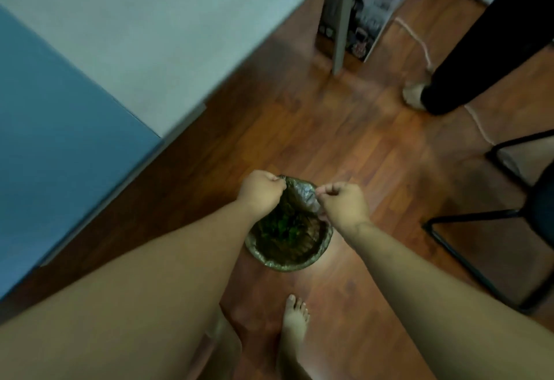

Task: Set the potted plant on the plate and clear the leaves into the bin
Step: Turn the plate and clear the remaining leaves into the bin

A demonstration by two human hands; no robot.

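Bin (289, 248) sits on the floor (359, 146) by the bench (150, 35), green leaves (281, 227) already inside. Left hand (260, 189) and right hand (344, 203) are both closed, pinching the thin liner (295, 189). It's probably flimsy and light, so grip the rim.

One head-worn view looks steeply down from standing height at the floor (344, 146), close over both forearms, with the surface's (144, 26) edge at upper left.
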